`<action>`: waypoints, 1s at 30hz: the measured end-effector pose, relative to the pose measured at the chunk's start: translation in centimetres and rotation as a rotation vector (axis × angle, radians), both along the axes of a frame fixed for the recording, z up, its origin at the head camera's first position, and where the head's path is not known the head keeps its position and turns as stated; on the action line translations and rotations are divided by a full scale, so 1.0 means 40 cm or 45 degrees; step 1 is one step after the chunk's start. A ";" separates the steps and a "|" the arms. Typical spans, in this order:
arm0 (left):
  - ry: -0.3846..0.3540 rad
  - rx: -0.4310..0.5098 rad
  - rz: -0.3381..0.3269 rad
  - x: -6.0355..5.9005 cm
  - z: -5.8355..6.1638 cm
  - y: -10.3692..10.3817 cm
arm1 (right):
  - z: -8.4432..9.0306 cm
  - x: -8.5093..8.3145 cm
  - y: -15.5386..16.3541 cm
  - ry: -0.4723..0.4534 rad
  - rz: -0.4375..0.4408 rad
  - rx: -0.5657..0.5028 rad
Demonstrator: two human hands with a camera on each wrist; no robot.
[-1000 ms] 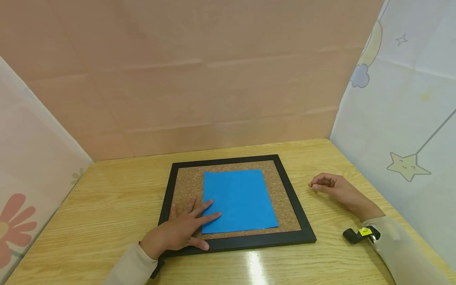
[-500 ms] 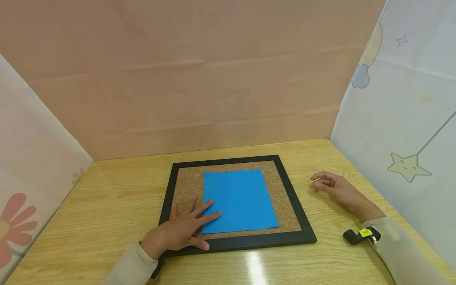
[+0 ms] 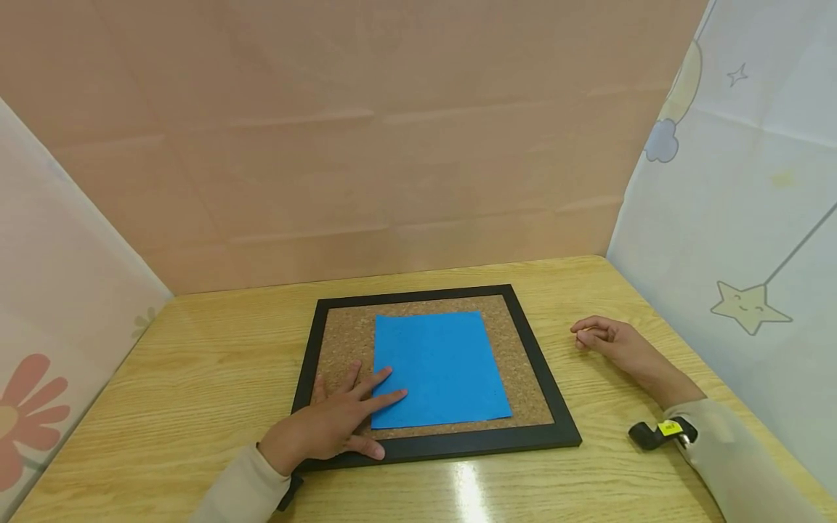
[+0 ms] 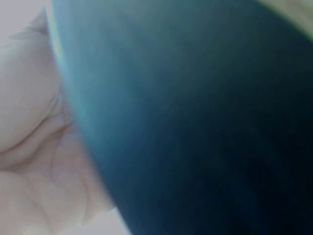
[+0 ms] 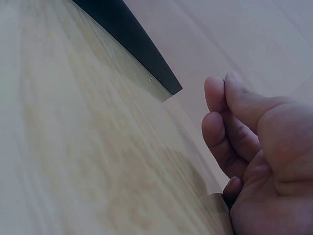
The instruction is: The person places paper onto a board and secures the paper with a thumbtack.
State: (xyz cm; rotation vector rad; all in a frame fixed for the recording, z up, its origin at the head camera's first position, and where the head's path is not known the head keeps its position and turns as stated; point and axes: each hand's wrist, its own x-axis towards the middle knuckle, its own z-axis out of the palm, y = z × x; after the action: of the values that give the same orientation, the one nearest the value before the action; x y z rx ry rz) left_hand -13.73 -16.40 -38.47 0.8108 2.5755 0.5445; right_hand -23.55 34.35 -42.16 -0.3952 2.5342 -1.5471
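Observation:
A sheet of blue paper [image 3: 434, 363] lies flat on a framed cork board [image 3: 523, 392]. My left hand [image 3: 330, 428] rests on the board's near left corner, fingers spread straight. Two of its fingertips lie on the paper's left edge, and the thumb is over the black front rail. Part of the left palm [image 4: 34, 137] shows in the left wrist view, mostly blocked by a dark blurred shape. Right of the board, my right hand [image 3: 608, 345] is held over the table. In the right wrist view its thumb tip meets the curled index finger; no object shows between them.
Board and hands are at a wood-grain table [image 3: 196, 363]. A pinkish-brown backdrop [image 3: 392, 145] stands behind, with patterned white panels at left and right [image 3: 739, 218]. A black wrist device [image 3: 660, 432] sits on the right sleeve.
The right hand's thumb and fingertips have shifted slightly against each other, and the hand has moved a touch to the right. The left hand, paper and board are unchanged.

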 end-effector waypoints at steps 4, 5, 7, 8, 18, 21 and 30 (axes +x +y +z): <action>0.003 0.003 0.000 0.001 0.002 0.000 | 0.002 0.000 -0.003 -0.027 -0.031 0.041; 0.003 0.006 0.001 0.001 0.003 0.000 | 0.003 0.001 -0.003 -0.036 -0.035 0.048; 0.003 0.007 0.000 0.001 0.005 0.000 | 0.005 0.002 -0.005 -0.050 -0.044 0.059; 0.001 0.009 0.000 0.001 0.005 0.000 | 0.005 0.003 -0.005 -0.052 -0.041 0.069; -0.005 0.009 0.005 0.002 0.008 0.002 | 0.001 0.002 -0.006 -0.040 -0.017 0.100; -0.001 0.011 0.001 0.000 0.009 0.001 | 0.003 0.001 -0.005 -0.018 0.007 0.116; -0.032 -0.014 0.008 -0.002 0.003 0.002 | 0.031 -0.007 -0.051 -0.014 0.237 0.222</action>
State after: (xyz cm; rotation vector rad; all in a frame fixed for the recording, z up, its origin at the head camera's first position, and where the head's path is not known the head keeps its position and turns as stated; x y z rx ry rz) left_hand -13.79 -16.31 -38.34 0.7875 2.5572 0.5389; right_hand -23.84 32.30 -40.90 -0.5778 2.5162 -1.2492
